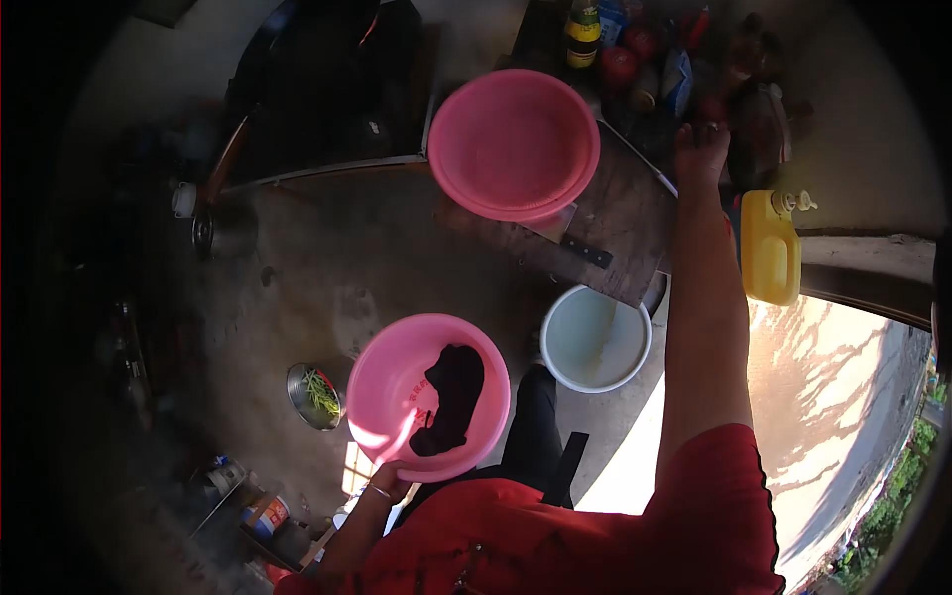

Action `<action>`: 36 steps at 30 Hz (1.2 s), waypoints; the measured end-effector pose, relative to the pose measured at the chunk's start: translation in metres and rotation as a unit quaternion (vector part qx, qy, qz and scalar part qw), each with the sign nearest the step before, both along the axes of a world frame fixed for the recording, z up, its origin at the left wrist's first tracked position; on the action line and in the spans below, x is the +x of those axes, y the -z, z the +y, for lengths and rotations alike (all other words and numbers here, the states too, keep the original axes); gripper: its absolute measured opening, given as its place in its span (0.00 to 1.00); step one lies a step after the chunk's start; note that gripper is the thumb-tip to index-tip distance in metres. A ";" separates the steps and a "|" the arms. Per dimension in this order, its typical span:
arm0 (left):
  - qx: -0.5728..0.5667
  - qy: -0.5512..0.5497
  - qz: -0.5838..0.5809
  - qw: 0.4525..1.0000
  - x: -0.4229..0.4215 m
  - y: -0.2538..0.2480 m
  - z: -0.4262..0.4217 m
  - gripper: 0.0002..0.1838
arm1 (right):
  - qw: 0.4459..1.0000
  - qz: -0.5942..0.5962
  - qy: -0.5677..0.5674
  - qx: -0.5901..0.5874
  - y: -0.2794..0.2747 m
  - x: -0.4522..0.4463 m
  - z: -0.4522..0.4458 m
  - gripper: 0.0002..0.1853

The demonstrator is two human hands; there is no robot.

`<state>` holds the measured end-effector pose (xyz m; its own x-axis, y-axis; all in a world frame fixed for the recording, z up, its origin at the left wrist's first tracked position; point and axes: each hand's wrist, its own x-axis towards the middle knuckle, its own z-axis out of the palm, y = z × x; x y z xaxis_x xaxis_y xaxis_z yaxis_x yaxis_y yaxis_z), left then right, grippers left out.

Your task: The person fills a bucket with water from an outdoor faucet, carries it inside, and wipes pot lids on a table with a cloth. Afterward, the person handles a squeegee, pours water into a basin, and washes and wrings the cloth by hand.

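Observation:
My left hand [390,479] is closed on the near rim of a pink basin [493,342], held low in front of me. A dark piece of cloth [458,392] lies inside it, beside red printing on the bottom. My right hand [702,154] is stretched far forward to the crowded back of the wooden table. Its fingers look apart and slightly bent, near dark jars and bottles, and I see nothing clearly held in them. Left of that hand lies a long thin-handled utensil [640,151]. A second pink basin [516,144] stands on the table [635,218].
A white bucket [595,342] with cloudy liquid stands below the table edge, where a black-handled knife [587,251] lies. A yellow jug [771,248] is right of my forearm. A metal bowl of green vegetables [315,397] sits on the floor [307,297]. Sunlit ground lies at right.

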<state>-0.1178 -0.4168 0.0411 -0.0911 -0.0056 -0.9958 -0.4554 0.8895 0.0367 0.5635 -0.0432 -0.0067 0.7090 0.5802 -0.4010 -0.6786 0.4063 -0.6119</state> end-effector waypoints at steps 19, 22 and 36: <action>-0.013 0.179 -0.022 0.983 -0.094 0.164 0.035 0.03 | 0.863 -0.030 -0.346 -0.366 -0.051 -0.257 -0.371 0.28; -0.015 0.236 0.007 0.972 -0.077 0.143 0.047 0.04 | 0.761 -0.014 -0.411 -0.501 0.001 -0.289 -0.404 0.27; 0.046 0.159 -0.048 0.985 -0.115 0.233 0.010 0.04 | 0.222 -0.515 -0.463 -0.686 0.232 -0.293 -0.390 0.17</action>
<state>-0.2332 -0.4068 -0.1923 0.0216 0.0976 -0.9950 -0.1594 0.9828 0.0930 0.2702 -0.4337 -0.2391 0.6662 0.5001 -0.5532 0.7050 -0.6642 0.2486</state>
